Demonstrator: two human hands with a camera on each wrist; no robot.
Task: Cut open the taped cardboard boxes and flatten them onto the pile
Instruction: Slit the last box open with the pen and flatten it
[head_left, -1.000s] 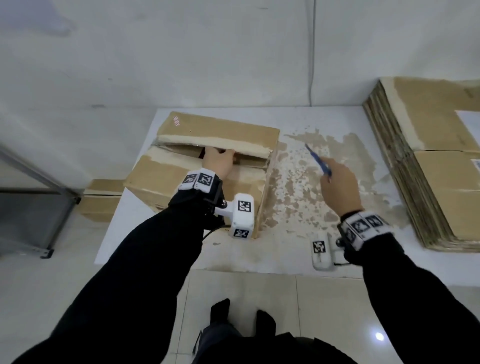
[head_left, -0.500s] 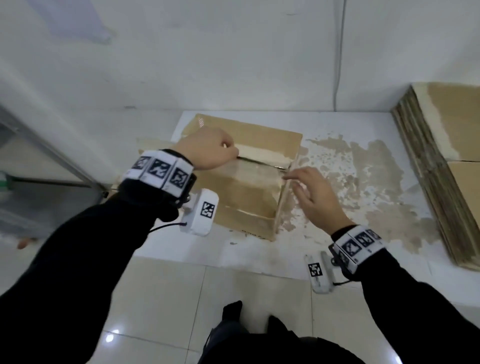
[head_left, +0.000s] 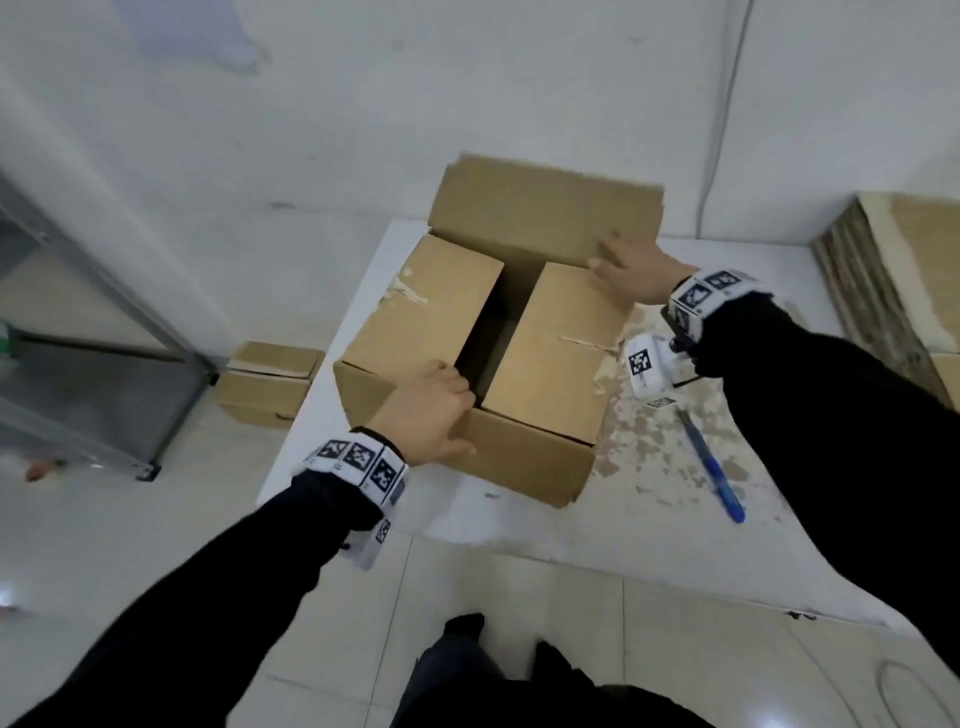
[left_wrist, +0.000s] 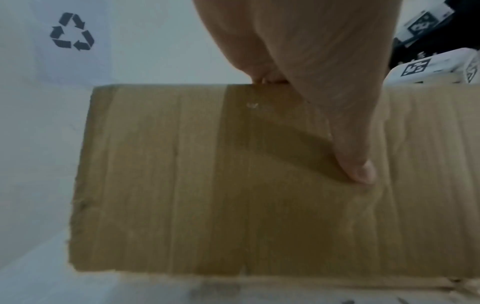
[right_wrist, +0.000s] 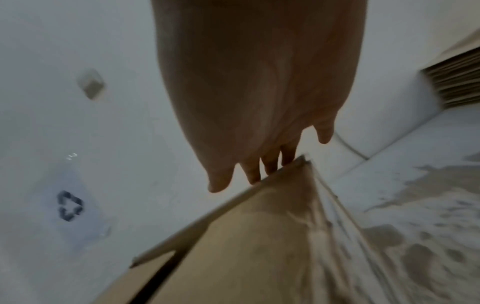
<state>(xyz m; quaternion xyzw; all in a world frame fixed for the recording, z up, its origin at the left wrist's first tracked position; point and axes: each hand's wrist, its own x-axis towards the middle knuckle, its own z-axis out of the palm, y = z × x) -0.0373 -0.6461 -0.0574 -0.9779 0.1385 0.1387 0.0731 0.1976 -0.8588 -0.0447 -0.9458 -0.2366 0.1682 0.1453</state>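
A brown cardboard box (head_left: 545, 353) stands on the white table (head_left: 649, 519), its two outer flaps spread apart. My left hand (head_left: 436, 410) grips the near flap (head_left: 519, 457), which hangs down toward me. In the left wrist view the thumb (left_wrist: 358, 170) presses on this flap (left_wrist: 233, 174) and the fingers curl over its top edge. My right hand (head_left: 618, 265) touches the raised far flap (head_left: 545, 218) with straight fingers (right_wrist: 270, 164). The two inner flaps lie shut with a dark gap between them. A blue cutter (head_left: 711, 467) lies on the table right of the box.
The pile of flattened cardboard (head_left: 904, 291) lies at the table's right end against the wall. Two small taped boxes (head_left: 270, 384) are stacked on the floor left of the table, beside a metal frame (head_left: 104, 332). The tabletop right of the box is patchy with torn paper.
My right hand has let go of the blue cutter, which now lies on the table. Both hands have pulled the box's outer flaps apart, far flap up, near flap down.
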